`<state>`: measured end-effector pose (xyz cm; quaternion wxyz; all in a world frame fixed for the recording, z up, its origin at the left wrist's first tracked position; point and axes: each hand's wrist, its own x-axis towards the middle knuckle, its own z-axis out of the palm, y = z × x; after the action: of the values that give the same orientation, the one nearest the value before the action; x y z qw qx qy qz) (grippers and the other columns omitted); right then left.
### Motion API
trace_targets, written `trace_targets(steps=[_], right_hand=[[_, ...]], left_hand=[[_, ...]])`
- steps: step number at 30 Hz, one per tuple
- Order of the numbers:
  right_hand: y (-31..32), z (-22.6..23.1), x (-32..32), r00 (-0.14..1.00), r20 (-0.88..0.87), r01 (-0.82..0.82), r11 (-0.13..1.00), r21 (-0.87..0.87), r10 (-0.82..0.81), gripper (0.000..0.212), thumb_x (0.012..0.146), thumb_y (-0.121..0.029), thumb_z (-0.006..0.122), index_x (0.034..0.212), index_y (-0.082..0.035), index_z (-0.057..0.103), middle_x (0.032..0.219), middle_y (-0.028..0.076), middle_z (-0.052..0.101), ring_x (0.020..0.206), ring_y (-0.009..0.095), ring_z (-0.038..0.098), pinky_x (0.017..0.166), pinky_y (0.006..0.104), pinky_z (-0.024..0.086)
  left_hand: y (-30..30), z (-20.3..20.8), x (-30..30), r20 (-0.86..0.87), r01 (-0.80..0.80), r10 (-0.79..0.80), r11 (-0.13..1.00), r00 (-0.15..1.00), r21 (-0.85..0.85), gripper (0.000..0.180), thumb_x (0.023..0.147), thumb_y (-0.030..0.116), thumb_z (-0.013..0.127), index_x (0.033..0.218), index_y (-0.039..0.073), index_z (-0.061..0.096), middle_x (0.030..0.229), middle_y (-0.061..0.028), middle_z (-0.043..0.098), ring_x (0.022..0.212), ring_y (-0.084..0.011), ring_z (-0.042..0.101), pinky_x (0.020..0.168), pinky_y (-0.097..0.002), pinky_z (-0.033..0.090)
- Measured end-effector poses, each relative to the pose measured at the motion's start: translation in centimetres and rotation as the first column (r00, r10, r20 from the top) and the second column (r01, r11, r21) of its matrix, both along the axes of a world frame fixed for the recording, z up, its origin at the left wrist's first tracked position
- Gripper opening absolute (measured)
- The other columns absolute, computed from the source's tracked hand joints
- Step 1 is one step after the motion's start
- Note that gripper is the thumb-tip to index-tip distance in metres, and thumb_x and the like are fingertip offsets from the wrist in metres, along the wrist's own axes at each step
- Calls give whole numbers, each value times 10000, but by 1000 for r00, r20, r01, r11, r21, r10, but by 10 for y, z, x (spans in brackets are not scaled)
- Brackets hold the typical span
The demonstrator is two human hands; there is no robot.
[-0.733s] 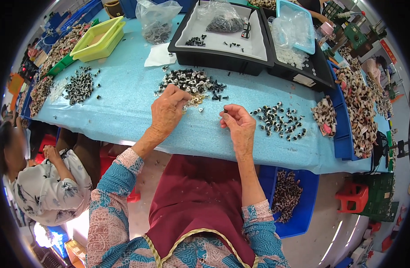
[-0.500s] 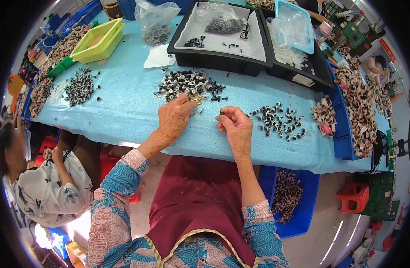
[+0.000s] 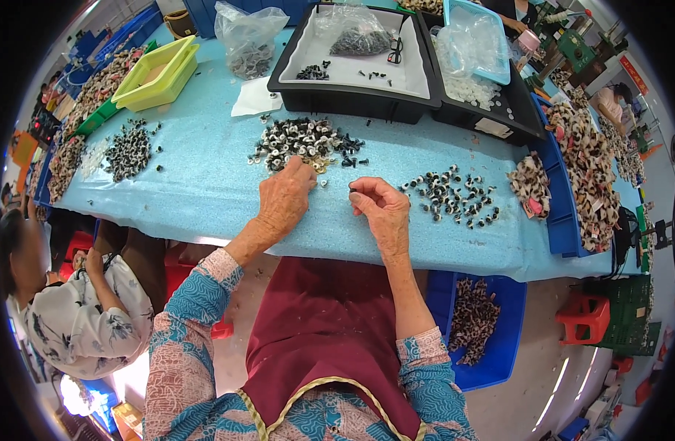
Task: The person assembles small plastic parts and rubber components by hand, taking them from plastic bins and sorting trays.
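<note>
My left hand (image 3: pixel 284 197) reaches to the near edge of a pile of small black and white plastic pieces (image 3: pixel 297 140). Its fingers are bent together with the tips down among the pieces; what they pinch, if anything, is hidden. A few yellowish pieces (image 3: pixel 321 165) lie beside those fingertips. Over the bare cloth to the right, my right hand (image 3: pixel 385 220) is closed, holding a small black plastic piece (image 3: pixel 352 190) between thumb and forefinger. Right of this hand lies a loose spread of small black-and-white pieces (image 3: pixel 455 197).
Behind the pile stands a black tray (image 3: pixel 352 99) with a white liner, and a black bin (image 3: pixel 492 126) beside it. Yellow tubs (image 3: pixel 155 84) and another heap of pieces (image 3: pixel 130 151) are at left. A blue crate (image 3: pixel 561 206) of spotted plush pieces borders the right. A person (image 3: pixel 88 309) sits at left.
The view has shifted slightly. My right hand still pinches the small black piece, with its fingers a little more extended to the left. My left hand stays at the pile's near edge.
</note>
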<state>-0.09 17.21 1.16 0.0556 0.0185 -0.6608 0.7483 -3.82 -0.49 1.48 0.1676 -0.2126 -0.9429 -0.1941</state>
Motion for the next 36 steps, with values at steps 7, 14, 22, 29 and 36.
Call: trace_targets(steps=[7,14,22,29,36], right_hand=[[3,1,0,980,-20,-198,967,-161,197,124,772,6,613,893,33,605,777,77,640,641,103,584,576,224,496],[3,0,0,983,24,-181,979,-92,184,121,778,-5,612,896,19,609,778,67,636,648,101,586,577,226,500],[2,3,2,984,29,-174,983,-51,176,100,770,-19,622,869,-4,633,726,19,607,630,79,559,571,208,474],[3,5,2,987,43,-154,988,1,153,97,770,-12,617,866,-1,631,711,18,602,627,81,559,583,206,470],[5,3,2,979,38,-198,978,-71,201,96,770,-6,618,864,13,623,722,29,604,637,92,571,601,219,487]], left_hand=[[16,19,13,606,-331,-231,665,761,669,125,822,128,559,846,10,590,631,-7,501,552,-100,458,480,-258,371],[23,27,21,667,-504,-436,439,604,744,122,840,129,564,831,11,590,620,26,467,471,-32,360,380,-185,247],[20,21,23,675,-545,-422,399,605,738,113,840,121,568,826,10,584,616,31,460,464,-35,355,379,-189,247],[19,23,24,673,-548,-504,395,542,737,123,859,152,571,850,29,579,606,51,445,466,-29,340,390,-181,231],[16,19,23,664,-638,-593,302,456,708,131,822,134,626,836,9,589,619,40,474,460,-29,339,385,-180,234]])
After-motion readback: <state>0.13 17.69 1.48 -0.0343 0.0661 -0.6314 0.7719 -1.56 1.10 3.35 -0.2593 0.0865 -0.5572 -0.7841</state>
